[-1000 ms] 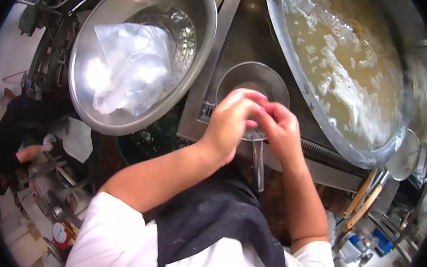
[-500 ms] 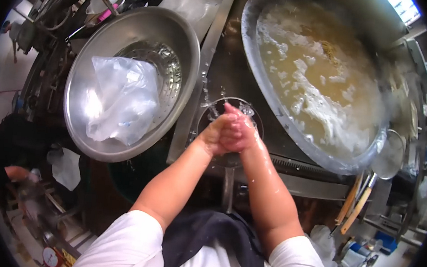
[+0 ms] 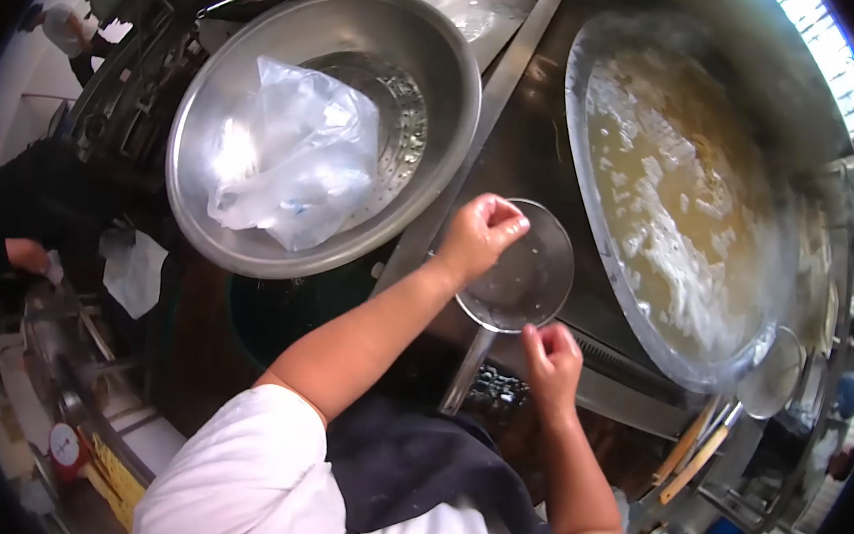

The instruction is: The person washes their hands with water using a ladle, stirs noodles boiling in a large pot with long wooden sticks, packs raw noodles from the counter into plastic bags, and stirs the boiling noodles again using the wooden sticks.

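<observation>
A round metal strainer point(image 3: 521, 279) lies at the middle of the scene, its bowl over the dark steel surface point(image 3: 521, 154) and its handle point(image 3: 467, 373) reaching past the near edge. The long axis runs from far right to near left: the handle points toward the person, slanting left, and the round end points away.

Half a second ago the hands were pressed together over the strainer with water splashing around them; now they are apart and the splash is gone. The handle, which pointed almost straight toward the person, now slants left in the view.

The left hand point(image 3: 481, 239) overlaps the strainer's left side, its forearm stretched forward and right, fingers curled in toward the thumb. The right hand point(image 3: 553, 365) is beside the near right rim, lower and closer to the body, fingers bent and thumb raised. Whether either hand is fully closed, or touches the rim, I cannot tell.

To the right stands a large vat point(image 3: 604, 246) of cloudy liquid with white foam; to the left, a steel basin point(image 3: 201, 139) holds a clear plastic bag point(image 3: 305, 162).
</observation>
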The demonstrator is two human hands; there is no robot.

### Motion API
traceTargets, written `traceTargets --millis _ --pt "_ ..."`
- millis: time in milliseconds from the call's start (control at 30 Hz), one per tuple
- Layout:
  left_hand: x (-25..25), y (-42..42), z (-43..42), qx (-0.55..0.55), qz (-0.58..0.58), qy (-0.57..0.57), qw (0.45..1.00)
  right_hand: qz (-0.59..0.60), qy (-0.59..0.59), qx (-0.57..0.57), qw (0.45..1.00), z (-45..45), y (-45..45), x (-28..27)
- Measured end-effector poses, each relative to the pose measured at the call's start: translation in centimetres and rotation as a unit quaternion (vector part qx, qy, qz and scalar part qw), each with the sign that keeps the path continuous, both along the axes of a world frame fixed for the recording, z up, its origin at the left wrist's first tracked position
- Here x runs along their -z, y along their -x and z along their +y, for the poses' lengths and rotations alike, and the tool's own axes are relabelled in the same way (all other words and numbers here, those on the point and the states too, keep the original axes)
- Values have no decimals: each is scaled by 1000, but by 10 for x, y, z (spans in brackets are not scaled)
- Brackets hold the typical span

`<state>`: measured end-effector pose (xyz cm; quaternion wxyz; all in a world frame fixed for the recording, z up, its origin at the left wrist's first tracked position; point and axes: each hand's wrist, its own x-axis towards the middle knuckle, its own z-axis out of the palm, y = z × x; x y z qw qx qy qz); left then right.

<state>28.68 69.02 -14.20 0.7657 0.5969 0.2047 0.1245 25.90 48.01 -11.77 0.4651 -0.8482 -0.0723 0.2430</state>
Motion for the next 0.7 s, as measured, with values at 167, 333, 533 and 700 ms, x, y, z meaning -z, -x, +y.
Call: traceTargets --millis 167,333,533,700 --pt "0 -24 31 -9 12 -105 994 327 -114 41 937 10 36 11" --pt "31 -133 64 -41 71 -391 917 437 -195 115 870 26 42 32" --pt "67 -219 77 236 116 -668 696 407 -174 126 888 -7 36 -11" --pt "102 -232 53 328 111 -707 617 405 -158 144 889 -14 38 -25"
